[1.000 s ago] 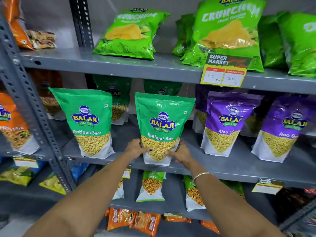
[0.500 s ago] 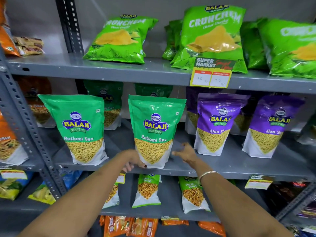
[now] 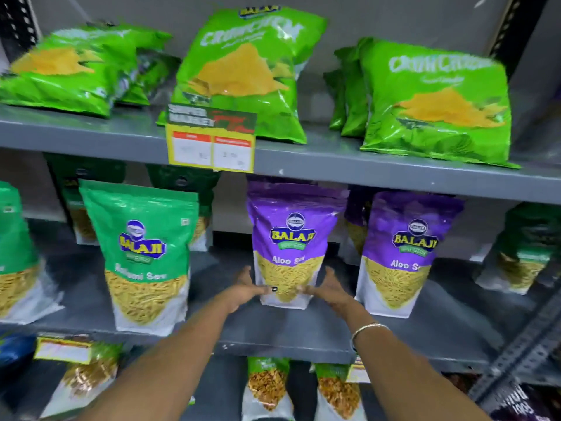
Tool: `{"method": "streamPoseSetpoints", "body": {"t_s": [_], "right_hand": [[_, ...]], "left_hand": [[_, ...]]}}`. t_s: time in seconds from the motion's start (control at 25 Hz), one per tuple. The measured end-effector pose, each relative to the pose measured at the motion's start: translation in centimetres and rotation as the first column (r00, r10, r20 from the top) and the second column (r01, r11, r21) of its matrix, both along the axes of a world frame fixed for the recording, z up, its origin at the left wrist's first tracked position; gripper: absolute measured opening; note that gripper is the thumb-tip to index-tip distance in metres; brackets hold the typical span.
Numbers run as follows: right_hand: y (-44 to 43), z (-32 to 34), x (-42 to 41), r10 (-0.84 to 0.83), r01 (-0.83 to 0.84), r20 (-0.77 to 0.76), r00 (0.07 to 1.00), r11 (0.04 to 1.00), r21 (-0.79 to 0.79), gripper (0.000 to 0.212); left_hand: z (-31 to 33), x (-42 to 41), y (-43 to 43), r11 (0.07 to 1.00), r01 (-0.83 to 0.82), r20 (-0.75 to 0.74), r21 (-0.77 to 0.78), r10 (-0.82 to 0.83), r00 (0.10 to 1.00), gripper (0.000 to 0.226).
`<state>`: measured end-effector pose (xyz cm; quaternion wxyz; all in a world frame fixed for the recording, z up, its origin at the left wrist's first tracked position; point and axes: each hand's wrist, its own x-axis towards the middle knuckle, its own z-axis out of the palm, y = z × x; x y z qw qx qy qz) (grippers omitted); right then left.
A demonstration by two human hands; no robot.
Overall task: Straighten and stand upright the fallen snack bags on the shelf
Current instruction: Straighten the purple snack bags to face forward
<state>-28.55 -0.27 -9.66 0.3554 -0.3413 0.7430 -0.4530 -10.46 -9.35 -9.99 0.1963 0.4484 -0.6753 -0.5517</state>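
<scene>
A purple Aloo Sev bag stands upright on the middle shelf. My left hand presses its lower left side and my right hand its lower right side, thumbs on the front of the bag. A second purple Aloo Sev bag stands to its right. A green Ratlami Sev bag stands upright to the left. On the top shelf green Crunchem bags lean back: one at the left, one in the middle, one at the right.
A yellow price tag hangs from the top shelf's edge. More green and purple bags stand in a back row. Small packets sit on the lower shelf. A slotted metal upright runs at the lower right.
Both hands let go of the green Ratlami Sev bag and moved right onto the purple Aloo Sev bag. The view shifted right and closer to the shelf.
</scene>
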Motion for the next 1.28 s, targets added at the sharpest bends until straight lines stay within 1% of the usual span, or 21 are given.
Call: {"method": "streamPoseSetpoints", "body": {"t_s": [0.04, 0.12, 0.16, 0.2, 0.28, 0.32, 0.4, 0.48, 0.6, 0.8, 0.84, 0.92, 0.96, 1.0, 1.04, 1.08, 1.12, 1.16, 1.2, 1.24, 1.28], "right_hand": [[0.2, 0.2, -0.1, 0.071, -0.069, 0.048, 0.996, 0.997, -0.037, 0.084], [0.8, 1.2, 0.2, 0.168, -0.156, 0.11, 0.98, 0.982, -0.104, 0.072], [1.2, 1.6, 0.4, 0.186, -0.166, 0.132, 0.974, 0.975, -0.15, 0.058], [1.7, 1.8, 0.7, 0.203, -0.174, 0.145, 0.968, 0.966, -0.192, 0.045], [2.2, 1.7, 0.9, 0.244, -0.208, 0.148, 0.958, 0.952, -0.224, 0.041], [2.6, 1.4, 1.1, 0.256, -0.222, 0.138, 0.957, 0.949, -0.224, 0.038], [3.0, 0.1, 1.4, 0.244, -0.218, 0.111, 0.963, 0.953, -0.209, 0.052], [3.9, -0.5, 1.9, 0.189, -0.172, 0.112, 0.976, 0.974, -0.146, 0.059], [5.2, -0.6, 2.7, 0.134, -0.124, 0.103, 0.986, 0.987, -0.102, 0.059], [6.1, -0.7, 3.4, 0.117, -0.109, 0.092, 0.989, 0.99, -0.085, 0.055], [6.1, -1.0, 3.4, 0.117, -0.108, 0.091, 0.989, 0.99, -0.094, 0.061], [6.0, -1.2, 3.5, 0.135, -0.129, 0.051, 0.989, 0.986, -0.108, 0.093], [6.1, -1.0, 3.6, 0.141, -0.135, 0.05, 0.989, 0.985, -0.105, 0.105], [6.4, -0.7, 3.7, 0.14, -0.135, 0.052, 0.989, 0.986, -0.095, 0.106], [6.8, -0.3, 3.9, 0.123, -0.12, 0.046, 0.991, 0.991, -0.052, 0.1], [7.0, -0.5, 3.5, 0.08, -0.079, 0.038, 0.996, 0.996, -0.027, 0.097], [7.4, -0.3, 2.9, 0.051, -0.051, -0.001, 0.999, 0.999, -0.016, 0.099], [7.7, -0.4, 1.9, 0.026, -0.027, -0.039, 0.999, 1.0, -0.013, 0.104], [8.2, -0.5, 0.8, -0.005, 0.004, -0.065, 0.998, 1.0, -0.01, 0.109], [8.8, -0.5, -0.8, -0.053, 0.054, -0.099, 0.994, 0.999, 0.0, 0.106], [9.6, -0.2, -2.4, -0.087, 0.092, -0.139, 0.986, 0.995, 0.036, 0.094]], "left_hand": [[-1.4, -0.9, -0.7, 0.999, -0.044, -0.011, 0.008, 0.044, 0.999, 0.126], [-2.4, -1.6, -0.6, 0.99, -0.136, -0.011, 0.042, 0.136, 0.991, 0.097], [-2.7, -1.6, -0.6, 0.985, -0.162, -0.037, 0.057, 0.164, 0.986, 0.093], [-2.3, -1.5, -0.1, 0.983, -0.174, -0.038, 0.051, 0.176, 0.984, 0.096], [-2.8, -1.0, 0.2, 0.983, -0.18, -0.036, 0.037, 0.182, 0.983, 0.098], [-2.6, -0.6, 0.7, 0.986, -0.167, -0.033, 0.023, 0.167, 0.985, 0.091], [-0.6, 0.4, 3.2, 0.986, -0.165, 0.016, -0.006, 0.165, 0.986, 0.075], [1.3, 1.5, 5.7, 0.985, -0.165, 0.065, -0.042, 0.168, 0.984, 0.069], [1.6, 2.4, 7.2, 0.984, -0.145, 0.138, -0.102, 0.158, 0.978, 0.057], [1.7, 3.3, 8.3, 0.984, -0.106, 0.179, -0.141, 0.131, 0.975, 0.058], [1.6, 3.4, 8.4, 0.985, -0.107, 0.182, -0.136, 0.131, 0.975, 0.059], [1.7, 3.5, 8.4, 0.987, -0.095, 0.188, -0.129, 0.119, 0.975, 0.061], [1.9, 3.6, 8.5, 0.989, -0.079, 0.206, -0.128, 0.105, 0.973, 0.063], [1.9, 3.6, 8.5, 0.988, -0.058, 0.251, -0.141, 0.092, 0.964, 0.066], [2.2, 3.5, 8.7, 0.986, -0.02, 0.334, -0.165, 0.075, 0.94, 0.07], [2.5, 3.5, 9.0, 0.98, 0.032, 0.448, -0.198, 0.062, 0.892, 0.074], [2.9, 3.3, 9.3, 0.973, 0.093, 0.567, -0.21, 0.044, 0.823, 0.075], [3.2, 2.9, 9.6, 0.971, 0.149, 0.657, -0.189, 0.012, 0.754, 0.07], [3.7, 2.4, 10.2, 0.974, 0.195, 0.71, -0.113, -0.058, 0.702, 0.059], [3.9, 1.2, 10.8, 0.977, 0.212, 0.733, 0.005, -0.148, 0.664, 0.045], [4.4, -0.1, 11.6, 0.97, 0.214, 0.749, 0.117, -0.228, 0.622, 0.04]]}}
